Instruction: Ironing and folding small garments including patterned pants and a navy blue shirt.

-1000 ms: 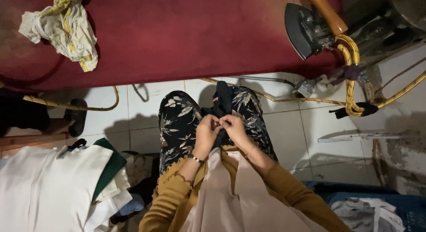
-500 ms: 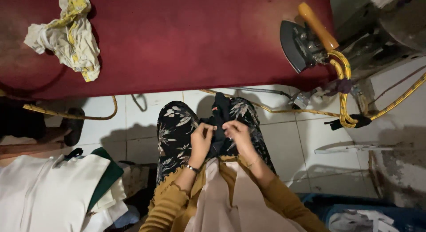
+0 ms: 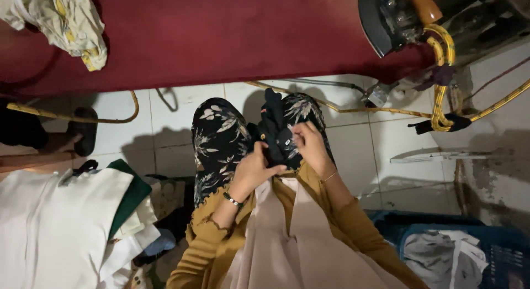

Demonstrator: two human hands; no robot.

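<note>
A wide red padded surface [image 3: 221, 35] fills the top of the view, with a crumpled pale cloth [image 3: 66, 24] at its left end and a heavy iron [image 3: 397, 18] at its right. Below it, over the white tiled floor [image 3: 165, 123], a stack of folded white garments [image 3: 55, 222] lies at the left. In front of the floral trousers, both hands pinch a small dark garment [image 3: 274, 129]: the left hand [image 3: 254, 166] grips its lower edge, fingers closed on the fabric, and the right hand [image 3: 310, 142] closes on its right side. It hangs limp, so it looks light and soft; holding it at the edges seems best.
</note>
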